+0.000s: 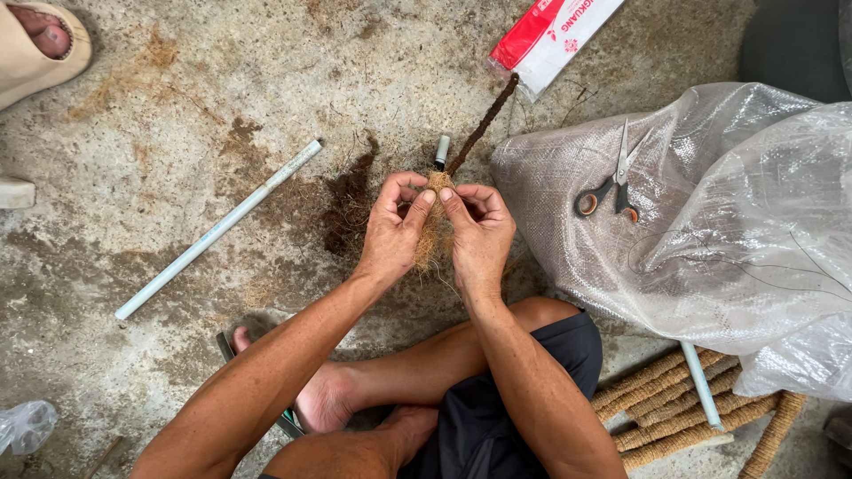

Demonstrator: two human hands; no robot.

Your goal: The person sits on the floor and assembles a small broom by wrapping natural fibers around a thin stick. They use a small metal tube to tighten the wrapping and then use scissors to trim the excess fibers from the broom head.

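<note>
My left hand [395, 232] and my right hand [479, 232] are side by side over the concrete floor, both closed around a tuft of brown coir fibre [434, 232]. The thumbs press on the top of the tuft. The fibre wraps the near end of a thin pole whose far part is covered in dark fibre [484, 124], running up and to the right. A short white pipe end [441, 151] pokes out just behind my hands.
A long white pipe [217, 229] lies on the floor to the left. Scissors [612, 182] rest on a clear woven plastic sack [710, 231] at right. Coir-wrapped poles [674, 404] lie bottom right. A red-and-white packet [550, 35] sits at top. Another person's sandalled foot [40, 44] is top left.
</note>
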